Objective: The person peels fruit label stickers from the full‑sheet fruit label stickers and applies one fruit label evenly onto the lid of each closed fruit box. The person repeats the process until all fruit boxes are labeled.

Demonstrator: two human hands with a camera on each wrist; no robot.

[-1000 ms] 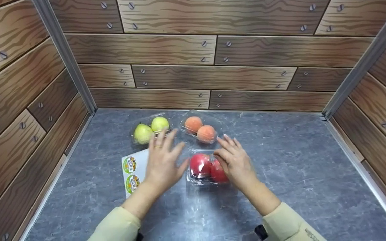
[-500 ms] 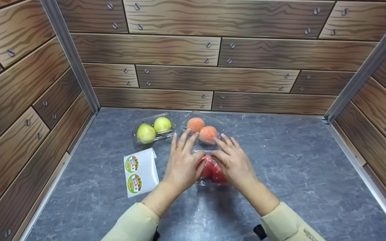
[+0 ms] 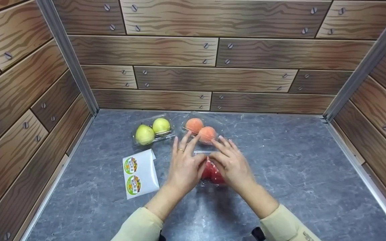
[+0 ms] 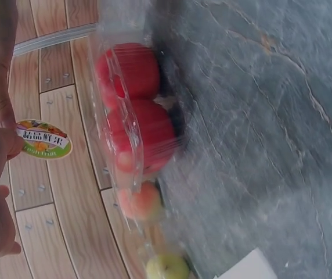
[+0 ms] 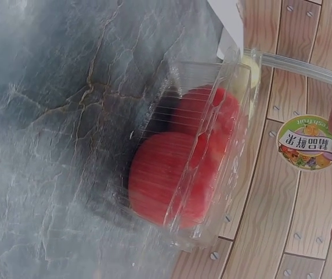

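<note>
Over a clear plastic box (image 5: 177, 168) of red fruits, my left hand (image 3: 186, 167) and right hand (image 3: 233, 165) meet with thumbs and forefingers together. Between them they pinch the edge of a round green-rimmed fruit sticker (image 4: 43, 139), whose printed face shows in both wrist views. In the head view the fingers hide it. Two red fruits (image 4: 140, 131) lie in the box, which looks closed and sits on the grey tabletop just below the hands. The sticker is held up, apart from the lid.
A white sticker sheet (image 3: 147, 170) with two round labels lies left of the hands, one edge curled. Farther back stand a clear box with green pears (image 3: 145, 135) and another with orange peaches (image 3: 194, 125). Wood-patterned walls (image 3: 179, 77) enclose the table.
My left hand has moved right from over the sticker sheet, uncovering it, and has joined the right hand above the red fruits. The right hand has barely moved. The boxes have stayed put.
</note>
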